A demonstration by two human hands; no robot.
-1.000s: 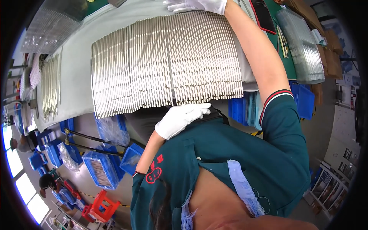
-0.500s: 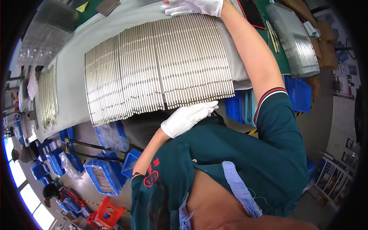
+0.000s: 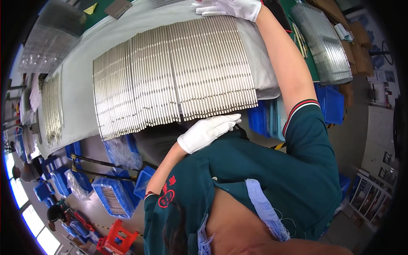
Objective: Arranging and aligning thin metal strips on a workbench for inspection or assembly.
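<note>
Slim silvery metal rods (image 3: pixel 174 72) lie side by side in a wide sheet on the grey cloth-covered table (image 3: pixel 78 97), with narrow gaps splitting it into sections. My left hand (image 3: pixel 209 132), in a white glove, rests along the near ends of the rods, its fingers stretched out together and holding nothing visible. Beyond the far ends, at the top edge of the view, reaches my white-gloved right hand (image 3: pixel 231 7). Its fingers are extended and partly apart, with nothing seen in them; the picture's edge cuts off part of this hand.
More rods (image 3: pixel 52 108) lie at the table's left. Clear plastic trays (image 3: pixel 53 40) are stacked at the far left, and others (image 3: pixel 325 46) at the far right. Blue bins (image 3: pixel 112 195) and a red stool (image 3: pixel 119 238) stand on the floor at left. A person (image 3: pixel 57 212) is in the background.
My right hand has shifted right and slightly up, off the far ends of the rods. My left hand stays almost in place. The rods look unchanged.
</note>
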